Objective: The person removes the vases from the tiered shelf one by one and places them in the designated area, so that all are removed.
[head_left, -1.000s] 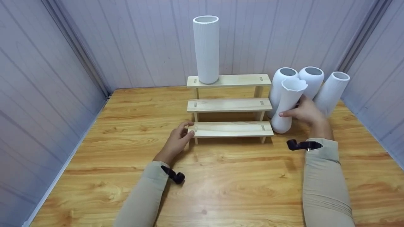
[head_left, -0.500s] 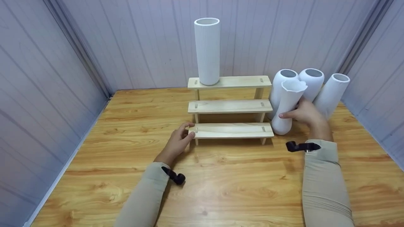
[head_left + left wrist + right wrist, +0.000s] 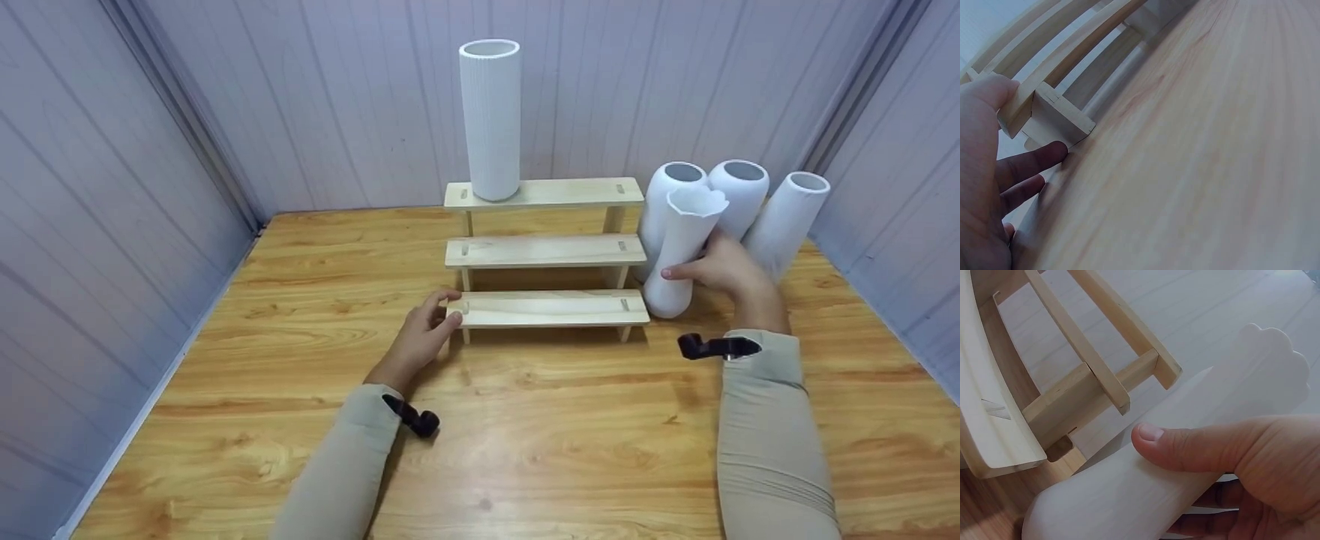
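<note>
A three-tier wooden display stand [image 3: 551,309] stands mid-table. My left hand [image 3: 420,334] holds the left end of its lowest shelf, thumb at the front corner and index finger at the back one. The left wrist view has the thumb on the board end [image 3: 1016,109], with the other fingers low beside the leg. My right hand [image 3: 731,266] grips a white vase [image 3: 679,262] with a scalloped rim, just right of the stand. Its thumb lies across the vase's side in the right wrist view; the fingers go behind. The vase leans slightly, its base close to the lowest shelf.
A tall ribbed white vase [image 3: 491,124] stands on the left of the top shelf. Behind the held vase are two rounded white vases [image 3: 656,202] and a tapered one [image 3: 787,221], close together. Panel walls [image 3: 360,97] enclose the wooden table [image 3: 525,450].
The head view shifts by a few pixels. Both hands keep their places, and the scalloped vase and the stand stay where they were.
</note>
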The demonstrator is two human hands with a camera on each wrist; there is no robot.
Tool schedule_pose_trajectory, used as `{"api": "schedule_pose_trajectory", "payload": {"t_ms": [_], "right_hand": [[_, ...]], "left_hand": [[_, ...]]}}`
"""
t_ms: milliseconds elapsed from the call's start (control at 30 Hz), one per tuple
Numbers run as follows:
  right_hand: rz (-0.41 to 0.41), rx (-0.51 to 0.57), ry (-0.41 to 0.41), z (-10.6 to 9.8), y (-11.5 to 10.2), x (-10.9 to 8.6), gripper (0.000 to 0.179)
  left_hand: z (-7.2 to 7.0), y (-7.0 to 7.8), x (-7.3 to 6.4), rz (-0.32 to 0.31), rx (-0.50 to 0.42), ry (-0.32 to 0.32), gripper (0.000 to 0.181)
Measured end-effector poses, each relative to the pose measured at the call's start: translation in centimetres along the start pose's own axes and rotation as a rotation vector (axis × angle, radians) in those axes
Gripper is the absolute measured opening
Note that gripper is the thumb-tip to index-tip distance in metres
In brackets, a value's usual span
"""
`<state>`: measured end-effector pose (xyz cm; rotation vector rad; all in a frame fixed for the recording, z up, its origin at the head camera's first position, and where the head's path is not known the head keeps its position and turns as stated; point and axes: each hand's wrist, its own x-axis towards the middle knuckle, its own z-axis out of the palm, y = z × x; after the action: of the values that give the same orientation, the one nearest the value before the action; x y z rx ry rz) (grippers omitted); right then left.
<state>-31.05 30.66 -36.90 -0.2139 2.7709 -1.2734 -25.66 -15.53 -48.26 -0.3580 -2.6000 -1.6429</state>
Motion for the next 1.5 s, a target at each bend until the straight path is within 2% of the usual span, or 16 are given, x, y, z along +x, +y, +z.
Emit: {"api": "schedule_pose_trajectory", "payload": {"t_ms": [167,533,767,867,1267,1500], "right_hand": [[-0.033,0.006,-0.006,0.03,0.04,0.04,0.092],[-0.032,-0.01,0.001,0.01,-0.05,-0.23,0.091],[0.002,0.035,-0.018,-0.13,0.28,-0.01,0.094],[-0.007,0.039,-0.033,-0.15,0.36,0.1,0.094],[-0.004,0.022,-0.029,-0.23,0.3,0.05,0.094],[-0.011,0.029,-0.06,-0.2,0.47,-0.05,0.094]], "left_hand": [[-0.21,0.2,-0.13,-0.011,-0.004,-0.026,0.035],[-0.08,0.17,-0.07,-0.007,0.006,-0.001,0.034],[-0.02,0.23,0.01,-0.018,0.0,-0.002,0.034],[-0.01,0.13,0.0,-0.026,-0.008,-0.002,0.033],[-0.02,0.13,-0.07,0.02,-0.029,0.001,0.034],[0.02,-0.12,-0.07,0.007,-0.037,-0.009,0.034]]}}
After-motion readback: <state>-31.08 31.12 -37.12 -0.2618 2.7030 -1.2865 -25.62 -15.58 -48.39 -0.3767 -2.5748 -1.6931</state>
